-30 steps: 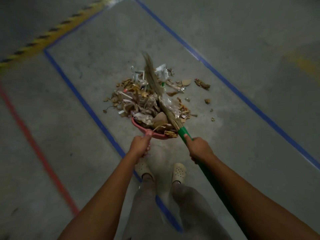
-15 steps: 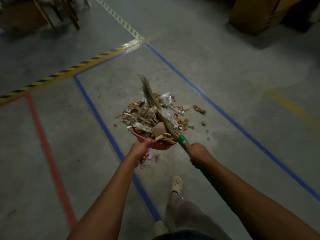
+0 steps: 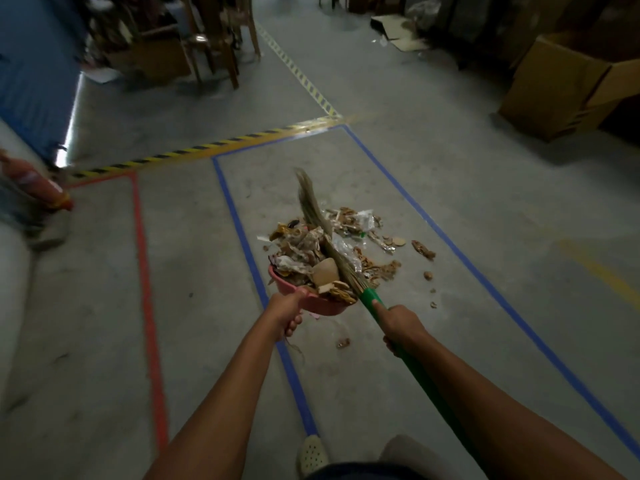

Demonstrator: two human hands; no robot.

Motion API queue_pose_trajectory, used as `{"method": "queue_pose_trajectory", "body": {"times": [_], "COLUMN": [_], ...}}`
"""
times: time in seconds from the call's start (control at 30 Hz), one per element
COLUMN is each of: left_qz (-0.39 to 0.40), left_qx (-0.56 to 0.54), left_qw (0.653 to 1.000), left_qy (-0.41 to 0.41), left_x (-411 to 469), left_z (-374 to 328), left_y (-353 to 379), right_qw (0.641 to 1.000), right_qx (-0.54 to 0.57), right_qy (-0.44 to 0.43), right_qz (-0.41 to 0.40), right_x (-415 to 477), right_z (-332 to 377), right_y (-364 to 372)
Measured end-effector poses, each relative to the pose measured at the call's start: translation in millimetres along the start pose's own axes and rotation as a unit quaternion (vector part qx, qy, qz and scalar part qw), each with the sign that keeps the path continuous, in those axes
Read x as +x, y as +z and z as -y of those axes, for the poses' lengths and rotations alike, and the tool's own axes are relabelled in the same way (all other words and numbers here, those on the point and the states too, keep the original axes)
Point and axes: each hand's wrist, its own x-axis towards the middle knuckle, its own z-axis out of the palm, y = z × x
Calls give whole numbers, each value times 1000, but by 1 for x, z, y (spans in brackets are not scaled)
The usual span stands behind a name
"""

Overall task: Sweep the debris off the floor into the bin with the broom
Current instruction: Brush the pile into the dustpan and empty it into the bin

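Note:
My left hand (image 3: 285,311) grips the near rim of a pink dustpan (image 3: 311,304) lifted off the floor and heaped with cardboard scraps and paper. My right hand (image 3: 401,325) holds the green handle of the broom (image 3: 369,299); its straw head (image 3: 317,220) lies over the load, pointing away from me. More debris (image 3: 375,237) lies on the grey floor beyond and to the right of the pan: wrappers, foil, brown chips. A small scrap (image 3: 343,342) sits on the floor just under the pan. No bin is identifiable.
Blue tape (image 3: 242,233) outlines the floor bay, with red tape (image 3: 145,271) to the left and yellow-black hazard tape (image 3: 207,147) across the far end. Open cardboard boxes (image 3: 561,84) stand at the right, wooden chairs (image 3: 211,46) at the back left, a red cylinder (image 3: 34,181) at the far left.
The dustpan has risen off the floor with its load, the broom head staying pressed on it. My view has tilted up, and my feet have shifted.

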Motion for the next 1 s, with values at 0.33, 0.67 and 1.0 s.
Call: {"method": "queue_pose_trajectory", "body": {"times": [0.33,0.67,1.0], "left_qz": [-120,-202,-297], "left_qx": [-74,-149,-240], "left_qw": [989,968,924], "left_qy": [47,1,-13], "left_x": [-107,-224,-331], "left_z": [86,216,345], "left_y": [8,31,17], "right_qw": [993,971,918], "right_qx": [-43,-136,-240], "right_qy": [-98,-155,-260], "right_qz": [48,118,179], "right_x": [-66,-131,-221], "right_z": [-47,-122,-168], "right_y": [14,52,130]}}
